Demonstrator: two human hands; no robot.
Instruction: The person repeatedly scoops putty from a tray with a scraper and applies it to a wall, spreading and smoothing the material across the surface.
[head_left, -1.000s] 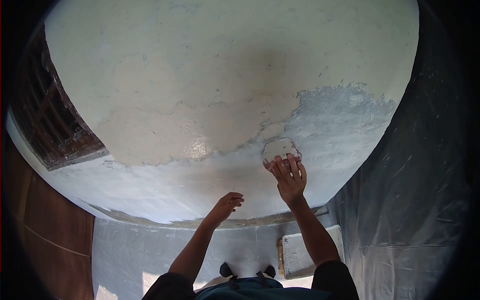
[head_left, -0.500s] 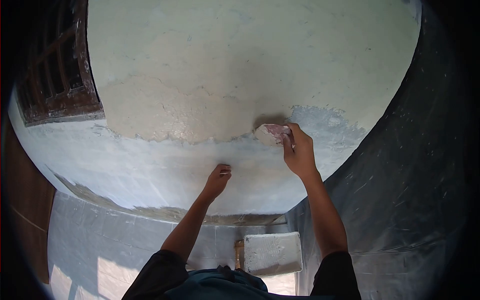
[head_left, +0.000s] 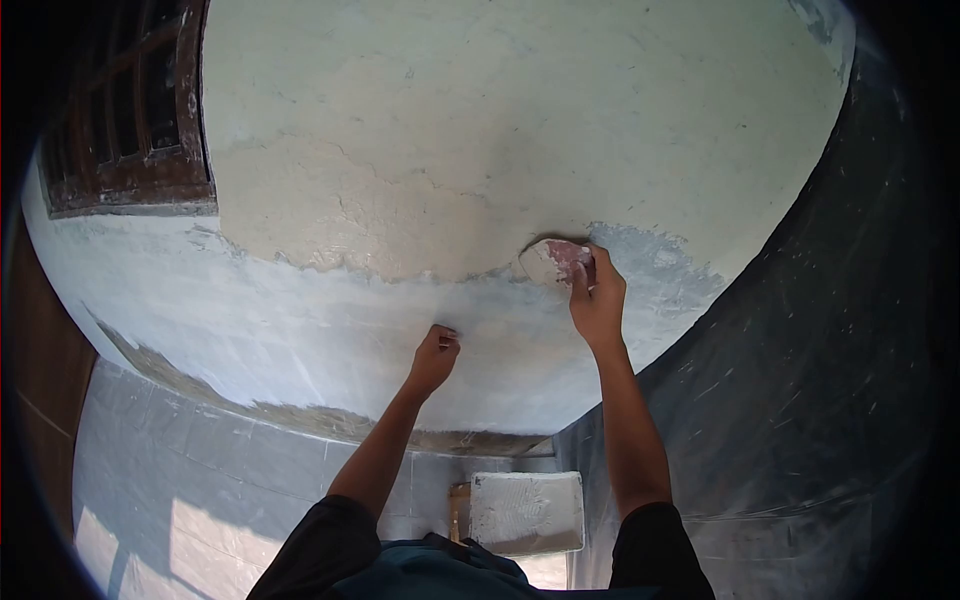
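Note:
My right hand [head_left: 600, 305] grips a reddish putty scraper [head_left: 562, 262] smeared with white putty. The scraper lies close against the wall [head_left: 360, 110], at the border between the cream-green upper part and the white-coated lower part. A rough grey patch [head_left: 655, 258] begins just right of the scraper. Lower and to the left, my left hand [head_left: 436, 358] is curled closed in front of the white-coated area [head_left: 310, 325]; I cannot tell whether anything is in its fingers.
Below, near my body, stands a pale rectangular tray [head_left: 525, 508] with white putty in it. A wooden-framed window [head_left: 130, 130] is at upper left. Dark plastic sheeting [head_left: 790, 370] hangs along the right side. Grey sheeting [head_left: 235, 455] covers the floor.
The view has shifted slightly, with the tray now a little further left in view. The scraper remains in my right hand near the same border, tilted slightly differently. My left hand stays curled.

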